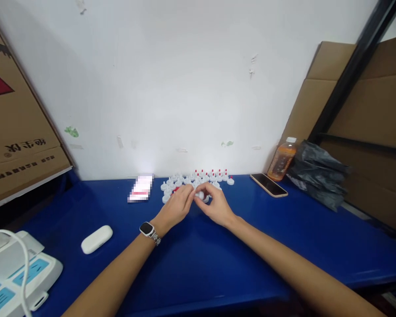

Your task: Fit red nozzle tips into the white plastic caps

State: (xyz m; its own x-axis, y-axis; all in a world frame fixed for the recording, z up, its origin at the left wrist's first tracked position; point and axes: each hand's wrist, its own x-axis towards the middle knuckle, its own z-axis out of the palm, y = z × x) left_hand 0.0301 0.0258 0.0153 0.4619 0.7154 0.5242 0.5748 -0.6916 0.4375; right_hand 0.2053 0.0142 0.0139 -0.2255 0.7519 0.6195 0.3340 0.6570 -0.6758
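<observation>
My right hand (217,208) pinches a small white round cap (200,195) between thumb and fingers. My left hand (178,206) meets it from the left, its fingers closed and pressed together at the same spot; whatever lies in them is hidden. A watch (147,228) sits on my left wrist. Just beyond both hands stands a cluster of small white nozzle caps (166,186), upright on the blue table (198,268). Several at the back and right carry red tips (219,171). A little red shows beside my left knuckles, partly covered.
A phone (269,185), an orange drink bottle (283,159) and a black plastic bag (320,171) lie to the right. On the left are a bright blurred screen (141,188), a white oblong case (97,239) and a power strip (36,268). A white wall (198,88) closes the back.
</observation>
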